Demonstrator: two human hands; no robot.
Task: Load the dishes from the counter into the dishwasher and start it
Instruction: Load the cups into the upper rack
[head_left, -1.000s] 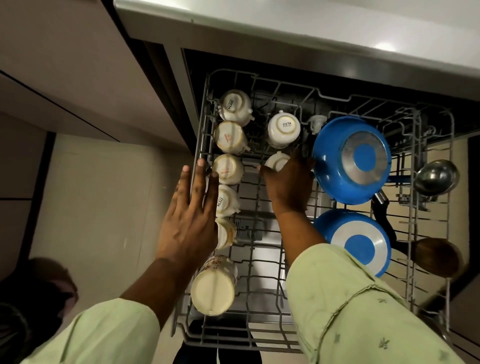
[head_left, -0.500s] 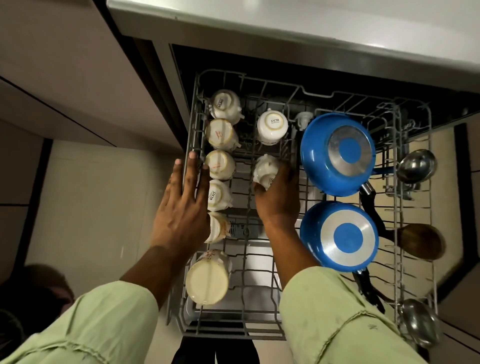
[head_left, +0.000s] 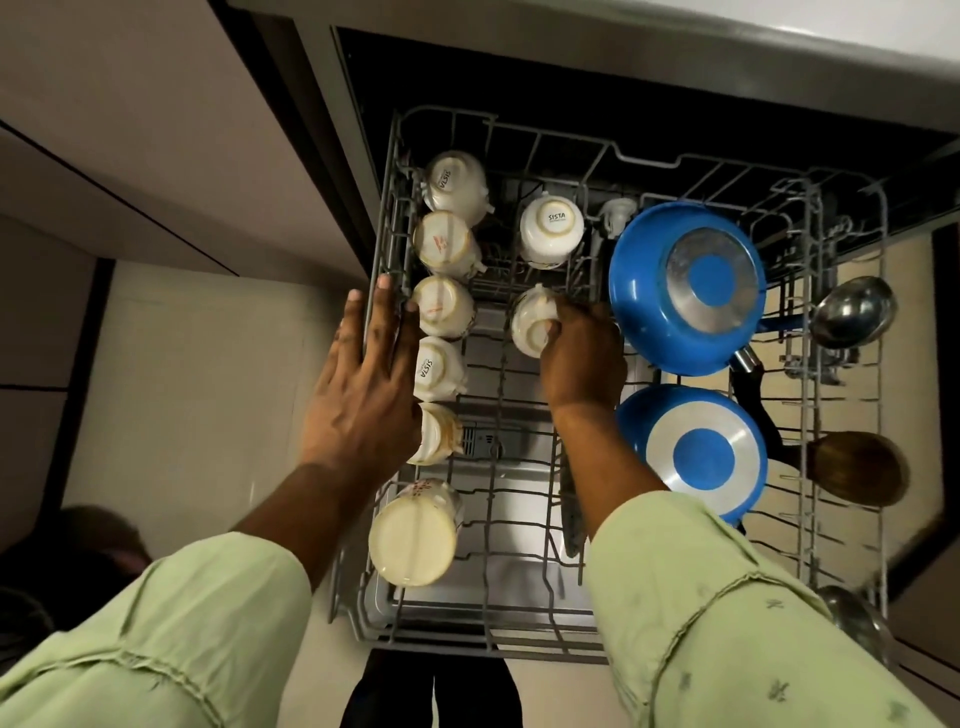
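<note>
here, right hand (head_left: 582, 358) curls, seemingly gripping cup (head_left: 531, 323).

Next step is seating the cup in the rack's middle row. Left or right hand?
Right, likely. The right hand grips the cup in the middle row, just in front of the SISTA cup. The left hand lies with straight fingers at the left rim of the rack, holding nothing.

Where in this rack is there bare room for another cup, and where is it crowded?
The middle lane is bare from the cup in the right hand to the rack's front rim, bordered left by the row of cups. The forearm covers its right edge. Crowded: the right side, with two blue pans and ladles.
</note>
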